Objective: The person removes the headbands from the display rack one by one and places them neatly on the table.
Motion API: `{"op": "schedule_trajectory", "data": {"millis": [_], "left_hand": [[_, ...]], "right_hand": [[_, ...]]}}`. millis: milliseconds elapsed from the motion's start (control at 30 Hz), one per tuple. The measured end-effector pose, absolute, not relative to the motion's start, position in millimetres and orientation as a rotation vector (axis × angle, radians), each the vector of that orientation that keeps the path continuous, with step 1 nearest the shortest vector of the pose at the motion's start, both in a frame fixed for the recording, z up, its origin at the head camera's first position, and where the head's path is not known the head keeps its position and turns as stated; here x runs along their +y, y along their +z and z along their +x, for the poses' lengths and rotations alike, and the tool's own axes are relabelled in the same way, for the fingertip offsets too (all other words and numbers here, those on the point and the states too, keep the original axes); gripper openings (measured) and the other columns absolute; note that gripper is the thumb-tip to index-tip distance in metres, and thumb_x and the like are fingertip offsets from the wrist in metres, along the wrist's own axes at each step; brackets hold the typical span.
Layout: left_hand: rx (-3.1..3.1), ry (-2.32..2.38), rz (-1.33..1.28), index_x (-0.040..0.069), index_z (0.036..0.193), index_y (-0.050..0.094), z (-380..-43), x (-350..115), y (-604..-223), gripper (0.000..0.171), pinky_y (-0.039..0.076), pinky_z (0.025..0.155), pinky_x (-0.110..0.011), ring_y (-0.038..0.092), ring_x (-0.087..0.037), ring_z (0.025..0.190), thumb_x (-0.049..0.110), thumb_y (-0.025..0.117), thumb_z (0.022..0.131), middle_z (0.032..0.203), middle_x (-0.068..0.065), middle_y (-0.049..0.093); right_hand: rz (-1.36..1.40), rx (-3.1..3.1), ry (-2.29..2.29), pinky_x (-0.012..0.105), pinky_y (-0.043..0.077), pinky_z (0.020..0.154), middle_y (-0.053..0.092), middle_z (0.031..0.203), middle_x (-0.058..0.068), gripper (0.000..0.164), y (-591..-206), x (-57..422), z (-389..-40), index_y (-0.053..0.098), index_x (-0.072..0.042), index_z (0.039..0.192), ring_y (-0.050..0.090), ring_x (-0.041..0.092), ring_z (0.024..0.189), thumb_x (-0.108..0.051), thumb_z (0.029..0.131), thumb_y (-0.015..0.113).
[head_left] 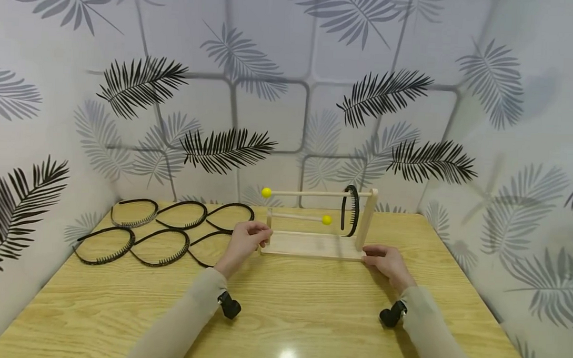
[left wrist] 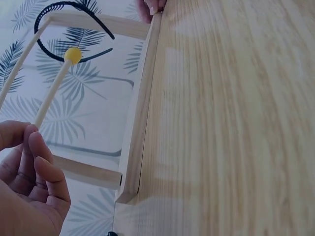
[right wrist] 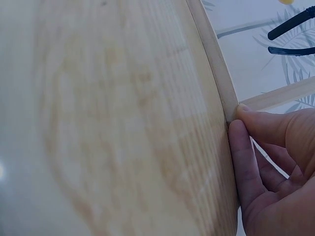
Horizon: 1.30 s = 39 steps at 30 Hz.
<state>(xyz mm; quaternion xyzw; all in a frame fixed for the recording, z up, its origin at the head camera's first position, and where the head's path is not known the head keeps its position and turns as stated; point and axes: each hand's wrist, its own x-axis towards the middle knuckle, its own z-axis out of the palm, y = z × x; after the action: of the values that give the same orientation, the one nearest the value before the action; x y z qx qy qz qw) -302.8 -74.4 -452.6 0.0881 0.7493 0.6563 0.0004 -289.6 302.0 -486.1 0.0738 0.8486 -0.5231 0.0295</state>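
A wooden stand [head_left: 312,245] has a tall right post and a short left post. Each carries a horizontal rod tipped with a yellow ball [head_left: 326,220]. One black toothed headband [head_left: 354,212] hangs on the upper rod, close to the tall post. At the short post, my left hand [head_left: 246,242] pinches the stand with thumb and fingertips; in the left wrist view those fingertips [left wrist: 32,137] overlap the lower rod's end. My right hand [head_left: 389,261] grips the base's front right corner, thumb and index finger [right wrist: 241,142] meeting on its end in the right wrist view.
Several more black toothed headbands [head_left: 163,247] lie in two rows on the left of the wooden table [head_left: 291,305]. One of the front row is partly hidden by my left hand. Leaf-patterned cloth walls [head_left: 288,116] enclose the table at the back and sides.
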Motion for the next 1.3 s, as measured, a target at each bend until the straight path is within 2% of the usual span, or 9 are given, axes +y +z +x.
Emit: {"op": "schedule_trajectory", "data": {"millis": [267,433,567,833,1100,1233,1300], "left_hand": [[2.333,2.104,0.259,0.000,0.105,0.071,-303,-61,-450,0.021,0.051,0.064,-0.033,0.062,-0.026,0.074,0.018,0.068,0.094,0.084,-0.008,0.067],[2.308,2.138,0.253,0.003,0.103,0.072,-303,-53,-449,0.019,0.052,0.064,-0.034,0.060,-0.019,0.069,0.019,0.069,0.093,0.083,-0.009,0.067],[2.305,2.160,0.241,0.004,0.101,0.072,-302,-47,-451,0.016,0.049,0.062,-0.034,0.059,-0.016,0.065,0.018,0.069,0.093,0.077,-0.004,0.065],[2.209,2.249,0.243,-0.003,0.103,0.070,-299,-33,-449,0.019,0.045,0.056,-0.025,0.056,-0.012,0.060,0.013,0.068,0.093,0.069,0.001,0.062],[2.263,2.190,0.308,0.005,0.100,0.073,-303,-24,-443,0.017,0.049,0.062,-0.030,0.056,-0.013,0.063,0.019,0.069,0.093,0.073,0.000,0.063],[2.266,2.215,0.355,0.004,0.102,0.073,-305,-18,-438,0.017,0.050,0.062,-0.030,0.059,-0.012,0.066,0.019,0.069,0.093,0.079,-0.005,0.068],[2.263,2.223,0.380,0.003,0.102,0.073,-303,-15,-433,0.017,0.050,0.061,-0.029,0.063,-0.016,0.071,0.017,0.069,0.093,0.085,-0.010,0.070]], "right_hand": [[0.257,2.606,-1.610,0.026,0.054,0.085,0.058,0.133,0.022,0.042,-486,301,-288,0.060,0.000,0.132,0.057,0.028,0.116,-0.014,0.093,0.068],[0.252,2.611,-1.610,0.025,0.054,0.084,0.059,0.132,0.022,0.042,-488,302,-290,0.061,0.001,0.131,0.059,0.026,0.114,-0.013,0.093,0.068],[0.245,2.612,-1.600,0.026,0.054,0.085,0.059,0.132,0.022,0.041,-489,302,-290,0.060,0.001,0.132,0.059,0.025,0.113,-0.012,0.093,0.067],[0.255,2.633,-1.584,0.027,0.052,0.087,0.060,0.132,0.021,0.040,-488,300,-291,0.062,-0.001,0.130,0.057,0.028,0.117,-0.014,0.093,0.068],[0.278,2.625,-1.581,0.027,0.051,0.087,0.060,0.132,0.020,0.040,-484,302,-290,0.062,-0.001,0.130,0.055,0.028,0.118,-0.015,0.092,0.069],[0.254,2.632,-1.586,0.027,0.052,0.086,0.060,0.132,0.021,0.040,-482,302,-290,0.062,0.000,0.130,0.057,0.028,0.116,-0.013,0.092,0.068],[0.245,2.626,-1.591,0.027,0.053,0.086,0.060,0.132,0.022,0.040,-483,302,-289,0.061,0.001,0.131,0.058,0.029,0.116,-0.012,0.093,0.067]]}}
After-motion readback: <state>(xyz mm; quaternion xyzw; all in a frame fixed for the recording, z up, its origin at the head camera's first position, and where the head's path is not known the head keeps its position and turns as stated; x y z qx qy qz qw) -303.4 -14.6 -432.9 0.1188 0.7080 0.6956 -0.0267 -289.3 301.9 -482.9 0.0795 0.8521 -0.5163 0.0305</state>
